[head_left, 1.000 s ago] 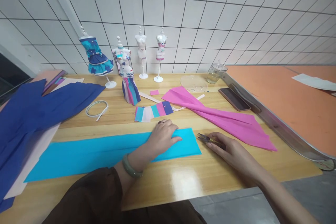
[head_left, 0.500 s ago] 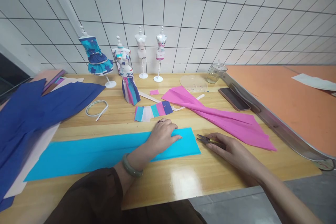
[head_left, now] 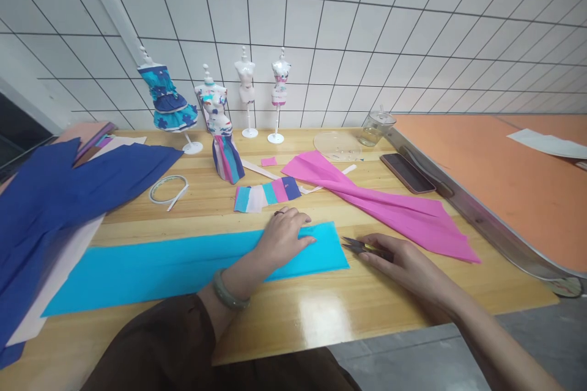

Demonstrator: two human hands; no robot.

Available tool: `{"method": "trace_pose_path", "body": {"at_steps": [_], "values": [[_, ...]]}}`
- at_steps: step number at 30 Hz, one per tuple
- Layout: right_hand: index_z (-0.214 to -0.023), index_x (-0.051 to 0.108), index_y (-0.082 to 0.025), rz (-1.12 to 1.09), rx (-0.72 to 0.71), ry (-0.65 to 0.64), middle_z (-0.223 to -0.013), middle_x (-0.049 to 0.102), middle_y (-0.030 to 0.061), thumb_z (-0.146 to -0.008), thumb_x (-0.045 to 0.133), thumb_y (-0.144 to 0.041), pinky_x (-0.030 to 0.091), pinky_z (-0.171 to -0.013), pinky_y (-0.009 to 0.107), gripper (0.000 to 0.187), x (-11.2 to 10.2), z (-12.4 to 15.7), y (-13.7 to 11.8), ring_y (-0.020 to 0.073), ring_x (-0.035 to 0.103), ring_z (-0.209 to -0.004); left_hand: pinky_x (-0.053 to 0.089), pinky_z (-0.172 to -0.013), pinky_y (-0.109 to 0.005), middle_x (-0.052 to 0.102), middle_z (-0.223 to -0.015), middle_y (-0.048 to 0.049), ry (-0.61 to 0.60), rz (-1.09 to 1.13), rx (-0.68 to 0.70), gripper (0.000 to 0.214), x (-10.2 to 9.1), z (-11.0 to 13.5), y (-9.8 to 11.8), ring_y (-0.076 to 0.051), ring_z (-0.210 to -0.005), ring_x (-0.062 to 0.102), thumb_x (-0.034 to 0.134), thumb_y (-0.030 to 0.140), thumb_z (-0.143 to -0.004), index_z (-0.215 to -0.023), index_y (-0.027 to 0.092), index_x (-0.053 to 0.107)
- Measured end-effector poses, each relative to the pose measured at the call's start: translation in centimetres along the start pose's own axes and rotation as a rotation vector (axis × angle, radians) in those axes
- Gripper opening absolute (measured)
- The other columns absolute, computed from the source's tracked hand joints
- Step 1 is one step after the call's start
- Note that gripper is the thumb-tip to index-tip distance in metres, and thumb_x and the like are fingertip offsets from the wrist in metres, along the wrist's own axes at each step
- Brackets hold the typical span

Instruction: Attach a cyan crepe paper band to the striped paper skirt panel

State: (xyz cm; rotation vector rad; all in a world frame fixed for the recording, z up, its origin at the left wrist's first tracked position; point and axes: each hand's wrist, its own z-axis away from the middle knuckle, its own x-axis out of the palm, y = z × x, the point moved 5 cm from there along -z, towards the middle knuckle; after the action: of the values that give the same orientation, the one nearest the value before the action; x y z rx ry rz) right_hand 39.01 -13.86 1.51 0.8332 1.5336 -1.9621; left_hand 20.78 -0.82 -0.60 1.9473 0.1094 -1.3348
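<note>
The left hand (head_left: 283, 238), thumb spread from its fingers, is pressing on the turquoise strip (head_left: 174, 267) lying lengthwise left to right on the table (head_left: 275, 333), while the right hand (head_left: 400, 259) is pinching small scissors (head_left: 356, 245) just beside its right short edge

No text, number, brand or sign can be read in this scene. On the roll of tape (head_left: 158, 201) at the left, and on the phone (head_left: 408, 173) at the far right of the table (head_left: 321, 311), I cannot make out any letters.
</note>
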Motion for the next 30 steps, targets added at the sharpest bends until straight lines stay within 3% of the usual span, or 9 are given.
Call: {"method": "trace_pose_path", "body": {"at_steps": [7, 13, 18, 24, 30], "values": [[-0.108, 0.063, -0.024, 0.006, -0.004, -0.01, -0.101, 0.068, 0.0059, -0.083, 0.052, -0.047, 0.05, -0.075, 0.036, 0.036, 0.1, 0.0, 0.6, 0.0247, 0.062, -0.089, 0.042, -0.082, -0.033, 0.06, -0.086, -0.0044, -0.007, -0.01, 0.012, 0.019, 0.1, 0.0, 0.1, -0.02, -0.09, 0.055, 0.066, 0.034, -0.075, -0.086, 0.019, 0.066], [-0.114, 0.061, -0.026, 0.071, -0.131, 0.044, -0.113, 0.064, 0.0064, -0.083, 0.054, -0.047, 0.05, -0.083, 0.038, 0.038, -0.2, -0.7, 2.0, 0.0262, 0.06, -0.101, 0.042, -0.079, -0.031, 0.06, -0.083, -0.0023, 0.014, 0.035, 0.113, 0.01, 0.2, 0.2, 0.6, -0.018, -0.087, 0.054, 0.063, 0.027, -0.078, -0.078, 0.018, 0.058], [-0.11, 0.063, -0.026, 0.174, -0.234, 0.074, -0.114, 0.062, 0.007, -0.084, 0.054, -0.047, 0.048, -0.088, 0.039, 0.035, -0.2, -1.4, 2.2, 0.026, 0.058, -0.105, 0.043, -0.08, -0.031, 0.062, -0.087, -0.0016, -0.007, 0.075, 0.111, 0.007, 0.3, 0.3, 0.7, -0.018, -0.089, 0.055, 0.059, 0.022, -0.079, -0.083, 0.019, 0.054], [-0.111, 0.064, -0.024, 0.171, -0.306, 0.051, -0.111, 0.061, 0.0093, -0.085, 0.052, -0.046, 0.049, -0.087, 0.041, 0.035, 0.1, -2.3, 1.6, 0.0266, 0.059, -0.103, 0.044, -0.082, -0.033, 0.062, -0.094, -0.0014, -0.029, 0.107, 0.041, 0.018, 0.4, 0.3, 0.4, -0.019, -0.093, 0.056, 0.058, 0.022, -0.079, -0.095, 0.02, 0.051], [-0.11, 0.065, -0.024, 0.18, -0.32, 0.037, -0.11, 0.06, 0.0098, -0.085, 0.053, -0.044, 0.049, -0.086, 0.041, 0.034, 0.3, -2.6, 1.5, 0.026, 0.059, -0.101, 0.045, -0.083, -0.032, 0.062, -0.096, -0.0018, -0.033, 0.154, 0.008, 0.018, 0.2, 0.2, 0.3, -0.018, -0.095, 0.057, 0.055, 0.021, -0.08, -0.098, 0.021, 0.052]]}}
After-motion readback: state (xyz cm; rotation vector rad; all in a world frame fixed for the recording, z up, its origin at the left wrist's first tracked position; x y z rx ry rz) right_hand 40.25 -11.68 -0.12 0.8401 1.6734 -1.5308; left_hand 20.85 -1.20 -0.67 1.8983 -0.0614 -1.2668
